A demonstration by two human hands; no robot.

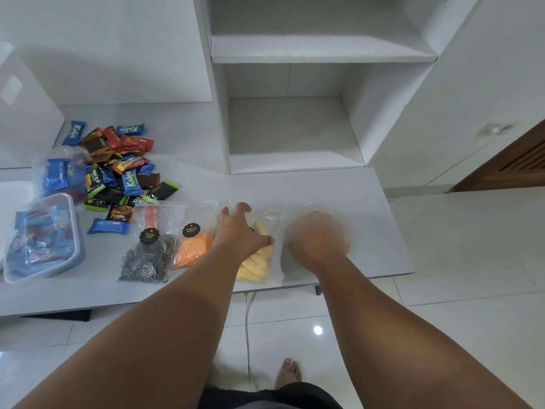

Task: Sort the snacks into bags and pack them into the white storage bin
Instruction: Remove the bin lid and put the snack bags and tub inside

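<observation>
White shelving [295,54] rises behind a pale bench [339,196] above a glossy tiled floor [442,290]. Both arms reach forward over the near edge. The left hand [240,231] lies palm down over the yellow snack bag [259,264], fingers released and spread, thumb pointing right. The right hand [317,236] hovers over a clear bag [283,231] just beside it, too blurred to tell how its fingers lie. 2 more bags lie to the left: an orange snack bag [191,249] and a black spiral snack bag [147,258]. Loose wrapped snacks [118,166] are heaped further left, near the storage bin [77,231], which holds filled bags.
</observation>
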